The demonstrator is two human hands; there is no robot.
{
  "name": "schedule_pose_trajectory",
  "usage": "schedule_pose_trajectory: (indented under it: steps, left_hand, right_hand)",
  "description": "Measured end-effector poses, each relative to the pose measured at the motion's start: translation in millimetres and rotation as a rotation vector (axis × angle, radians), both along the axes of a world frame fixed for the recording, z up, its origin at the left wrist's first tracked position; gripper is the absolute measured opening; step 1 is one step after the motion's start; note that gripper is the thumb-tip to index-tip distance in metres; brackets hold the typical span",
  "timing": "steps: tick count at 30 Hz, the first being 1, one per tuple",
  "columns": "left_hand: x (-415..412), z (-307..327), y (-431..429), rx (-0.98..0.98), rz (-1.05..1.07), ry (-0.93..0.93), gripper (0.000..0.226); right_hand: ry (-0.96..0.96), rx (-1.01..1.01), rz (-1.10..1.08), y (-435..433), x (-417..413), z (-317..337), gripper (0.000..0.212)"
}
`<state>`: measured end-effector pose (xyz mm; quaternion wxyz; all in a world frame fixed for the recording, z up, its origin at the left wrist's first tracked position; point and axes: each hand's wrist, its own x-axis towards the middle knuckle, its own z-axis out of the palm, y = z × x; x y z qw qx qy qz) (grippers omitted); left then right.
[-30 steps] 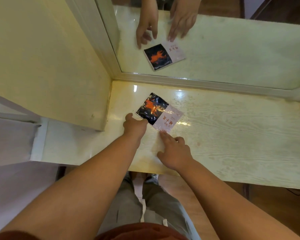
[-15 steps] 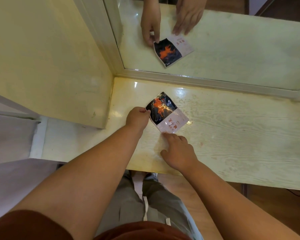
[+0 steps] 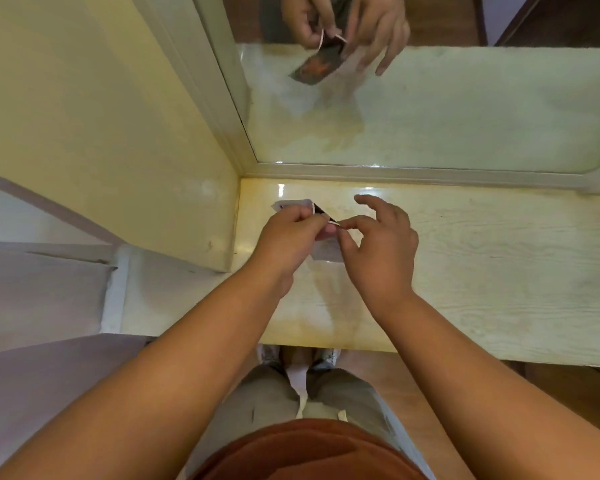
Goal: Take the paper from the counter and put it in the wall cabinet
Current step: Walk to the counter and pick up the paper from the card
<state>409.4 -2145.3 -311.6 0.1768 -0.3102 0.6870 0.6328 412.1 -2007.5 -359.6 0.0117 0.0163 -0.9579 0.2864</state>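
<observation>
The paper [image 3: 321, 212], a small glossy sheet with a dark orange picture, is held just above the pale wooden counter [image 3: 482, 258] near its back left corner. My left hand [image 3: 288, 237] grips its left part. My right hand [image 3: 378, 244] pinches its right edge between thumb and forefinger, with the other fingers spread. Both hands hide most of the sheet; only a dark sliver and a pale curled edge show. The mirror's reflection of the paper [image 3: 314, 67] shows it bent and off the surface.
A mirror [image 3: 430, 109] in a pale frame stands along the back of the counter. A tall yellow panel [image 3: 101, 133] closes the left side. My legs and the wooden floor show below the counter's front edge.
The paper lay flat on the counter with my fingers at its edges. Now both hands have lifted it off the surface, bent, and shifted it slightly left.
</observation>
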Motion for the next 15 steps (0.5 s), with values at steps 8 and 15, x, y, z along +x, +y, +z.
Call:
schedule_pose_trajectory:
  steps: [8,15]
  left_hand:
    - [3,41,-14,-0.063,0.054,0.181,0.017]
    - [4,42,1,-0.069,-0.156,0.221,0.015]
  right_hand:
    - [-0.058,-0.049,-0.093,4,-2,36,0.018]
    - [-0.069,-0.246,-0.355,29,34,53,0.018]
